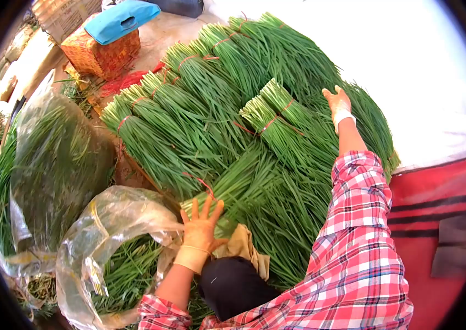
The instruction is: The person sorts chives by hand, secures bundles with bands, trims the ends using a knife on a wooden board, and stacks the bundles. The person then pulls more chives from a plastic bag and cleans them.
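Note:
Long green stalks tied with red bands lie in a big pile (200,104). Two tied bundles (285,129) rest on top of it near the middle. My left hand (201,226), in a thin glove, has its fingers spread at the pale ends of some stalks low in the pile, beside a red tie (199,181). Stretched out to the upper right, my right hand (340,103) is gloved too, its fingers apart over the leafy ends. Neither hand holds anything that I can see.
Clear plastic bags of greens (59,170) stand at the left, one open (114,203) beside my left arm. A woven box (103,52) with a blue item (122,22) is at the upper left. Red cloth (436,192) lies at the right. A dark knee (236,289) is below.

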{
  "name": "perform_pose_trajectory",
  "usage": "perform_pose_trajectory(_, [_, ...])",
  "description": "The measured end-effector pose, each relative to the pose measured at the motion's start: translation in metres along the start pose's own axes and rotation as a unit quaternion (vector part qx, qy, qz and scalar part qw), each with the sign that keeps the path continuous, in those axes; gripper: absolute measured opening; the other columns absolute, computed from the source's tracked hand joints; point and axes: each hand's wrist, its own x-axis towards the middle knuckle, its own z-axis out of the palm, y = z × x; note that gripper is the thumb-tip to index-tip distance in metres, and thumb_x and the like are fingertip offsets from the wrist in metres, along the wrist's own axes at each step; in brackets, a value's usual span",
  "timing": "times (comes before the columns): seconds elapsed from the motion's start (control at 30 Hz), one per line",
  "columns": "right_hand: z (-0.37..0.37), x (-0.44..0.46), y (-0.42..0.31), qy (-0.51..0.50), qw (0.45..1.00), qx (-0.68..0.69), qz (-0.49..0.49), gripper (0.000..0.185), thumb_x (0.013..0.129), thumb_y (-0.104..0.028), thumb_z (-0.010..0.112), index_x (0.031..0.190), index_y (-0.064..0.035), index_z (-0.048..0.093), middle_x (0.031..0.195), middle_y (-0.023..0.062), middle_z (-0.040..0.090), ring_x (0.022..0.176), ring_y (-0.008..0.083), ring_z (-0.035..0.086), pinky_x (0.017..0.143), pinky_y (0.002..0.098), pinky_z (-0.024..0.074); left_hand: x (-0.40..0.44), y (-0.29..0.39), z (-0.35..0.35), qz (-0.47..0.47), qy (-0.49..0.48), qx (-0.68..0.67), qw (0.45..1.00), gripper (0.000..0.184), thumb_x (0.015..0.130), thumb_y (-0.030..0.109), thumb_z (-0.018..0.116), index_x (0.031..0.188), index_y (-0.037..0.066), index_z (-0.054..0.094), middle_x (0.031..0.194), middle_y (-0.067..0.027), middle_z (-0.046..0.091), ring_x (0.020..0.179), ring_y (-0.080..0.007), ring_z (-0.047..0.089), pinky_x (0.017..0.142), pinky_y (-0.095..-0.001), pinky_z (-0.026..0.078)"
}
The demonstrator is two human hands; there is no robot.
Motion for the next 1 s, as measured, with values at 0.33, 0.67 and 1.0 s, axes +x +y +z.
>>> perform_pose_trajectory(0.33, [0.13, 0.118, -0.042, 0.033, 0.99, -0.116, -0.074, 0.078, 0.076, -0.037, 0.072, 0.139, -0.0119, 0.034, 0.135, 0.0191, 0.043, 0.122, 0.0343, 0.045, 0.1, 0.0434, 0.0403, 0.024, -0.036, 0.059, 0.033, -0.046, 0.064, 0.996, 0.089, 0.062, 0.055, 0.07, 0.14, 0.036, 0.031, 0.148, -0.0041, 0.026, 0.134, -0.0432, 0.021, 0.098, -0.0712, 0.016])
perform_pose_trajectory(0.67, [0.204, 0.163, -0.01, -0.111, 0.969, -0.215, -0.057, 0.067, 0.088, -0.042, 0.053, 0.138, -0.0027, 0.034, 0.135, 0.0209, 0.043, 0.125, 0.0359, 0.041, 0.102, 0.0423, 0.036, 0.029, -0.053, 0.07, 0.03, -0.059, 0.02, 0.998, 0.058, 0.073, 0.054, 0.056, 0.13, 0.044, 0.046, 0.134, -0.0046, 0.042, 0.125, -0.0493, 0.033, 0.096, -0.0738, 0.018])
perform_pose_trajectory(1.0, [0.167, 0.148, 0.12, -0.047, 0.982, -0.18, 0.031, 0.041, 0.09, -0.032, 0.046, 0.114, 0.0014, 0.055, 0.11, 0.0254, 0.058, 0.102, 0.0388, 0.054, 0.089, 0.0375, 0.0415, 0.027, -0.054, 0.07, 0.031, -0.047, 0.006, 0.998, 0.058, 0.077, 0.053, 0.053, 0.133, 0.046, 0.04, 0.142, 0.0028, 0.036, 0.126, -0.0439, 0.037, 0.092, -0.0734, 0.026])
